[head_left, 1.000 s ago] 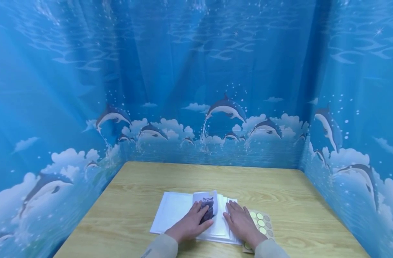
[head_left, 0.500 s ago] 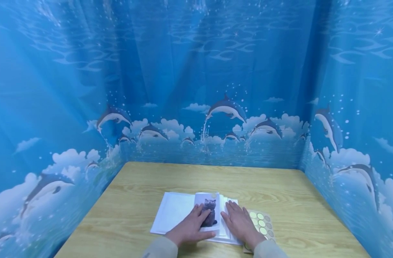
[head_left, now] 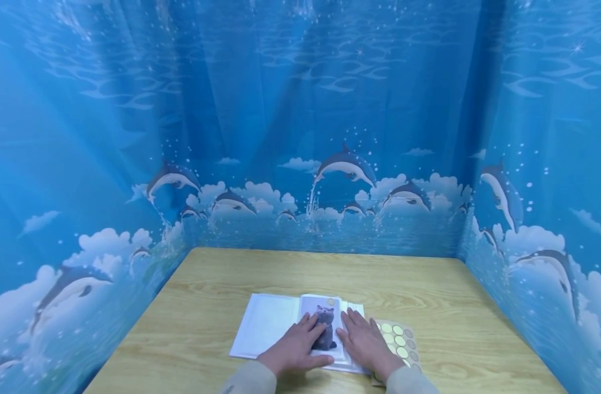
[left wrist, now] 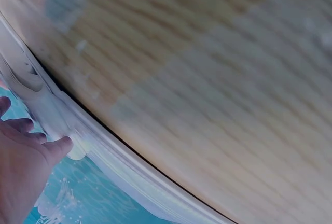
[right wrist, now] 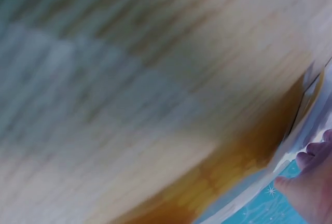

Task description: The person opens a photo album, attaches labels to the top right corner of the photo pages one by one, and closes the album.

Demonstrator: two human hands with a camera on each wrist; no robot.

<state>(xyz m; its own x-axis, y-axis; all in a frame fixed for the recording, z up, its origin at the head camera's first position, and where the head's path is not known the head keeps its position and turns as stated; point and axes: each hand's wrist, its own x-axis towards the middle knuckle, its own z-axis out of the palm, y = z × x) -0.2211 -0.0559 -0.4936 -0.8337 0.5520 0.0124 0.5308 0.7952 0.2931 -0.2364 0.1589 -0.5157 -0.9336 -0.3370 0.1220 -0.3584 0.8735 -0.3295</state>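
Note:
An open white album (head_left: 267,324) lies on the wooden table, apparently with clear sleeves. On its middle page is a picture of a grey cat (head_left: 324,316), with a small pale round sticker (head_left: 331,301) near the top corner. My left hand (head_left: 296,345) rests its outstretched fingers on the cat page, thumb pointing right. My right hand (head_left: 367,340) lies flat across the album's right side, fingers straight. Beside and partly beneath it is a sheet of round yellow stickers (head_left: 401,341). In the left wrist view the hand (left wrist: 23,167) touches the white page edges (left wrist: 122,154).
The wood-grain table (head_left: 221,273) extends behind and to both sides of the album. Blue curtains (head_left: 261,109) printed with dolphins hang around its back, left and right.
The cat page, tilted up a second ago, has swung right and now lies flatter. My left hand has shifted slightly right with it; the right hand has hardly moved.

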